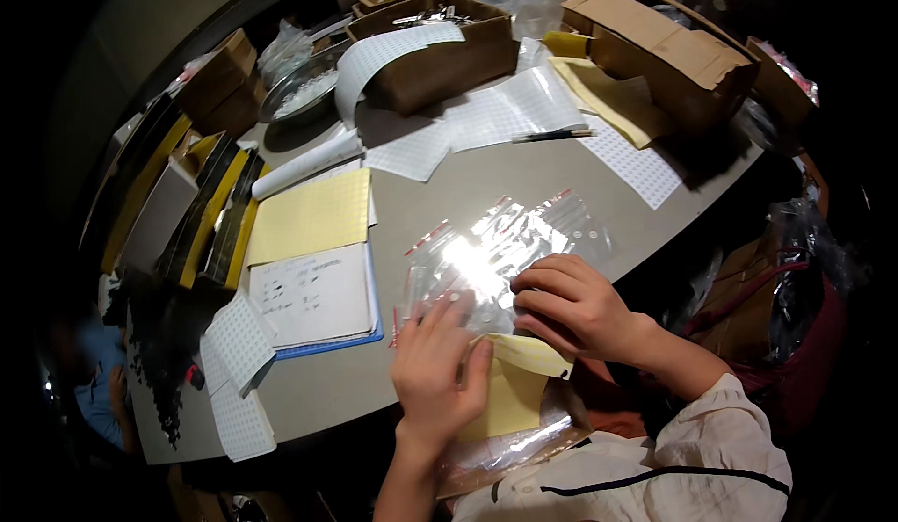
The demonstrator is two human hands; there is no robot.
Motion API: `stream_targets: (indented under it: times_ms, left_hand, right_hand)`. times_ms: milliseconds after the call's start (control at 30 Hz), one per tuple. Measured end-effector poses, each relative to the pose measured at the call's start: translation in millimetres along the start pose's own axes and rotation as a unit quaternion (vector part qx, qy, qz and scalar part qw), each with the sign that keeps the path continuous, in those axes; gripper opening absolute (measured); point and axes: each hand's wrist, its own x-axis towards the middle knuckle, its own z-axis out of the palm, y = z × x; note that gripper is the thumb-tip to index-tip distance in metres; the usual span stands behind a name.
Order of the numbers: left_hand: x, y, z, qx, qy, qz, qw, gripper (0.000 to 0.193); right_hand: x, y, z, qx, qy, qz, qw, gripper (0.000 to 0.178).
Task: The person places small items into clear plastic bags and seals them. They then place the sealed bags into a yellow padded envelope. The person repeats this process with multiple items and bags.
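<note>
Several clear zip bags (465, 262) with red strips lie overlapped near the table's front edge, glaring under the light. My left hand (433, 365) rests on their near left side, fingers stretched out and slightly blurred, thumb apart. On the near right side of the bags is my right hand (572, 305), its fingers curled and close together; whatever sits under its fingertips is hidden. Below and between both hands, a yellow label sheet (505, 398) hangs at the table's edge, its top curling over. Beneath that sheet a clear plastic bag (524, 444) shows against my lap.
An open notebook (313, 302) with a yellow sheet (313, 218) lies at left. Label sheets (510, 106), a pen (554, 135), a metal bowl (304, 92) and cardboard boxes (440, 68) stand behind. Black-and-yellow boxes (201, 218) line the left. Another person's blue sleeve (98, 382) shows far left.
</note>
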Motion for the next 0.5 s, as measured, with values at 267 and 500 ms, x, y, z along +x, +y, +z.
stream_targets:
  times_ms: [267, 500]
  left_hand:
    - [5.8, 5.2, -3.6, -0.041, -0.074, 0.029, 0.996, 0.012]
    - [8.2, 6.3, -5.9, -0.064, -0.123, -0.02, 0.99, 0.009]
  right_hand:
    - [3.8, -3.8, -14.6, 0.219, -0.039, 0.091, 0.971, 0.025]
    - [-19.4, -26.1, -42.9, 0.206, 0.035, 0.18, 0.961, 0.018]
